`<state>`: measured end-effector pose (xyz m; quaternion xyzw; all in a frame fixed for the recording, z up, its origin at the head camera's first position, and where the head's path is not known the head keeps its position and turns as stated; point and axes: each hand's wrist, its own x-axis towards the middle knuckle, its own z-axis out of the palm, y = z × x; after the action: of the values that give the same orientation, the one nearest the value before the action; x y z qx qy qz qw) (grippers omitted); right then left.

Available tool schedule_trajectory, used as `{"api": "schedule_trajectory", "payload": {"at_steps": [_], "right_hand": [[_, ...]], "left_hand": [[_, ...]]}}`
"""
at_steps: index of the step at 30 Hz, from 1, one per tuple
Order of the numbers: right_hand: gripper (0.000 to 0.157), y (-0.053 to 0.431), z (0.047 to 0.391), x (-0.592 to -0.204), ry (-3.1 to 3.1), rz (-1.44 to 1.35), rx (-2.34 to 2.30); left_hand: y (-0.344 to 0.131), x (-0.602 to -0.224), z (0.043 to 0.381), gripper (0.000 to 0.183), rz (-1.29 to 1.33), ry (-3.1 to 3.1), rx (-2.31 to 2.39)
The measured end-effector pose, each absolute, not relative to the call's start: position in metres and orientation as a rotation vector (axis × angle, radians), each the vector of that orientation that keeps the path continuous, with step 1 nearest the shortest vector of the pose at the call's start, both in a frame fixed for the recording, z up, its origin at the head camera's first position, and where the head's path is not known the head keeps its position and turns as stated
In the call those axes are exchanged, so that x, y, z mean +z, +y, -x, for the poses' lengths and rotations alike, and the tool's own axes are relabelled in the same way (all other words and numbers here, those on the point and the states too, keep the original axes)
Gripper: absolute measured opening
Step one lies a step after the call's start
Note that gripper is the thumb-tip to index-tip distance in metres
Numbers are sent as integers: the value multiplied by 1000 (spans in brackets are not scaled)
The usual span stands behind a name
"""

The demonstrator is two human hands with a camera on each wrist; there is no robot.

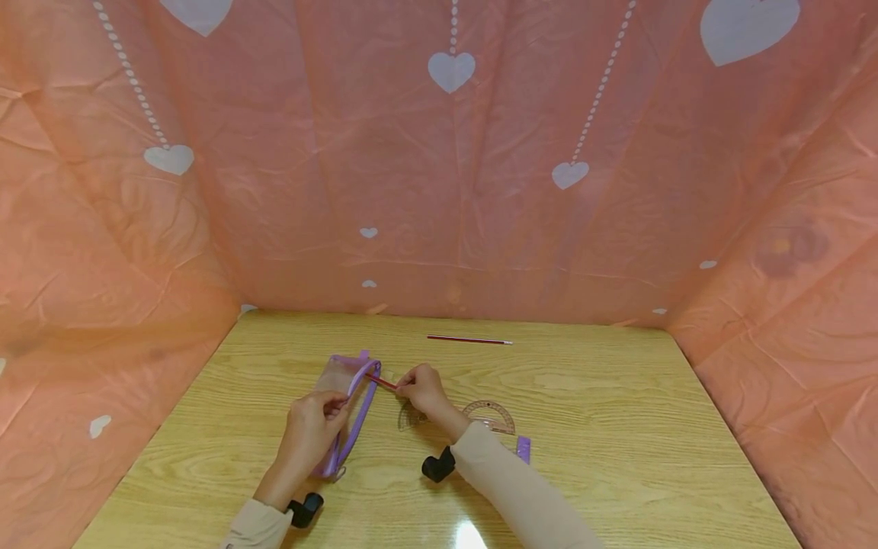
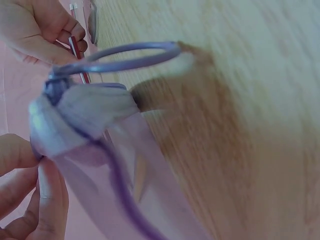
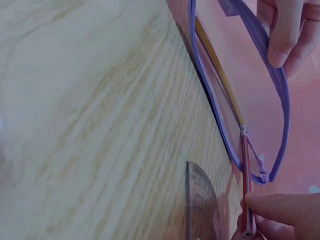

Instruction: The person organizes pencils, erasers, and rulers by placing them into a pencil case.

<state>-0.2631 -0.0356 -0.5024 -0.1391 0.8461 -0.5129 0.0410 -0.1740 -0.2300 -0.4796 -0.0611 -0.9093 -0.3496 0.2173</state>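
My left hand (image 1: 309, 427) pinches one edge of the mouth of a see-through pencil case (image 1: 358, 427) with purple zip trim. The mouth gapes toward the right hand. Between thumb and fingers, my right hand (image 1: 424, 389) holds a red pencil (image 3: 246, 170), whose far end reaches in at the opening's far corner. Inside the case, a yellow stick-like piece (image 3: 218, 70) shows in the right wrist view, lined up with the pencil's far end. A clear set square (image 1: 411, 417) lies partly hidden beneath the right hand.
Another dark red pencil (image 1: 469, 339) with a pale end lies farther back on the wooden table (image 1: 617, 412). A clear protractor (image 1: 507, 415) and a purple ruler (image 1: 524, 448), partly behind the right sleeve, lie to the right. Pink cloth with hearts (image 1: 384, 168) surrounds the table.
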Motion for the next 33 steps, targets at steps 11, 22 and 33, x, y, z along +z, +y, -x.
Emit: {"api": "schedule_trajectory", "payload": {"at_steps": [11, 22, 33], "right_hand": [[7, -41, 260, -504, 2594, 427, -1592], [6, -46, 254, -496, 2653, 501, -1560], [7, -49, 251, -492, 2637, 460, -1560]], "left_hand": [[-229, -478, 175, 11, 165, -2549, -987], [-229, -478, 175, 11, 172, -2544, -970], [-230, -479, 175, 11, 182, -2540, -954]]}}
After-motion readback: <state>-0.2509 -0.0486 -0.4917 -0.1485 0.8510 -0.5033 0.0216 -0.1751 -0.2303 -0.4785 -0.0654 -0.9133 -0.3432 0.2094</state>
